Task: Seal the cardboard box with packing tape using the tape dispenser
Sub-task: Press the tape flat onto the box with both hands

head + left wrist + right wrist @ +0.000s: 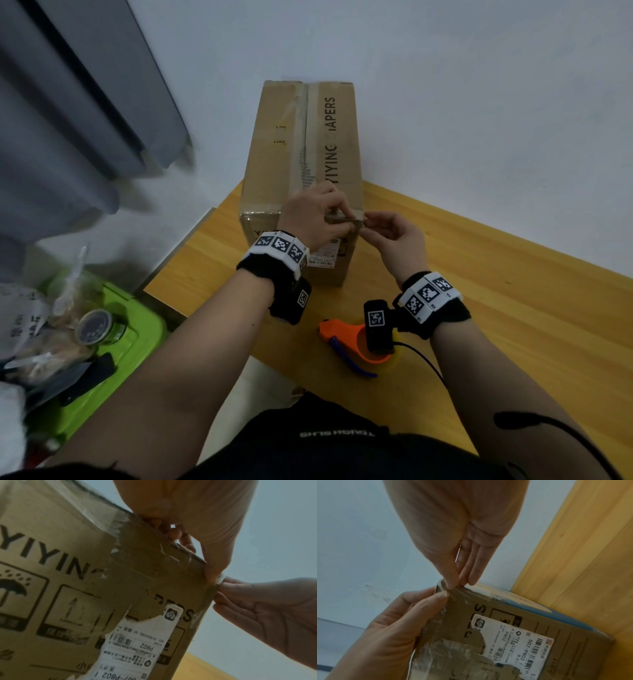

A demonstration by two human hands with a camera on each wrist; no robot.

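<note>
Logging first the cardboard box point(303, 171): it is standing on the wooden counter point(496, 274), pushed toward the pale wall point(445, 85), with old tape point(306, 137) running along its top seam and a torn white shipping label point(137, 642) sticking to its near face.

We are noting both hands meeting at the box's near top right corner. The left hand point(313, 214) is lying over the top edge, its thumb and fingers closing on a crumpled strip of clear packing tape point(448, 595) at that corner. The right hand point(394, 233) is pinching the same strip from the right side, thumb against fingertips point(464, 584), the other fingers lying straight alongside.

We are recording the tape dispenser point(352, 342), orange with a blue handle, lying on the counter near the front edge, well apart from the box and untouched by either hand; the right wrist's camera unit point(376, 325) is covering part of it in the head view.

Other items we are listing: a grey curtain point(68, 102) hanging at the left; a green bin point(137, 325) beside the counter, carrying a dark round tin point(96, 327), plastic bags point(51, 342) and a black item we cannot identify.
</note>
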